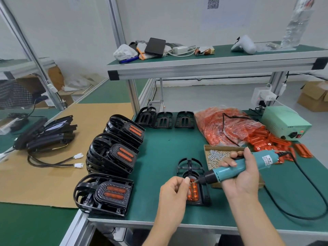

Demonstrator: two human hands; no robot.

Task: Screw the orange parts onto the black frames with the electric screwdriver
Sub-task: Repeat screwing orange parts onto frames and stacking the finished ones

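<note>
Nearest the camera, low in the frame, the left hand (174, 190) has its fingers curled, thumb and forefinger pinching a small screw (192, 182) at the tip of the electric screwdriver (237, 168). The right hand (243, 174) grasps the teal screwdriver round its barrel, tip pointing left; the label on the barrel is too small to read. Just below the tip lies a black frame (190, 167) on the green table (159, 174) with an orange part (193, 191) seated in it, near the table's front edge at lower centre.

Bare green mat lies between this frame and the finished frames (113, 157) stacked in a row at centre left, along the table's left edge. Three empty frames (164, 119) stand at the far edge, mid-frame. The screwdriver's black cable (305, 196) loops over the mat at lower right.

An open cardboard tray (221, 153) right of centre holds loose silver screws; the right hand is over its near side. Behind it a clear plastic bag (225, 126) holds orange parts, with more spilling onto the mat at right. A pale green power box (285, 123) sits at far right; its lettering is unreadable. A square code print (213, 2) hangs on the wall at top.
</note>
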